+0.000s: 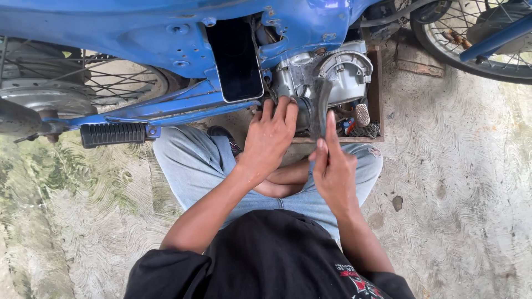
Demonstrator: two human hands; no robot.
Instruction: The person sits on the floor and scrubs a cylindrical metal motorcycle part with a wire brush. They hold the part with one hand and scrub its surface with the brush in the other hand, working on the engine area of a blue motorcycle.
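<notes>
- Rough grey concrete floor (460,182) with a wavy combed pattern fills the background, with greenish staining off to my left side.
- At the centre of what I see is a dark, flat, curved strip (320,108), rubber-like, standing upright in front of the engine (332,72) of a blue motorbike (138,33); its upper end lies against the silver casing.
- My right hand (334,171) pinches the lower part of that strip: thumb and forefinger are closed on it, the forefinger stretched straight up along its face, the other fingers curled in behind.
- My left hand (270,135) is just beside it, fingers spread and bent over a dark round part at the engine's lower edge; the fingertips touch the metal, and I cannot tell whether they actually grip anything.
- Just above the left fingertips a black phone (237,61) with a dark screen leans upright against the blue frame.
- Beyond the right fingertips, under the engine, sits a low wooden tray (377,83) with small bits inside, too jumbled to tell apart.
- Further left of the left hand a ribbed black footpeg (112,134) sticks out from the frame, and behind it is a spoked wheel (111,83).
- Far to the right of the right fingers another spoked wheel (476,39) shows at the top corner.
- Below both hands are my crossed legs in pale jeans (194,166).
</notes>
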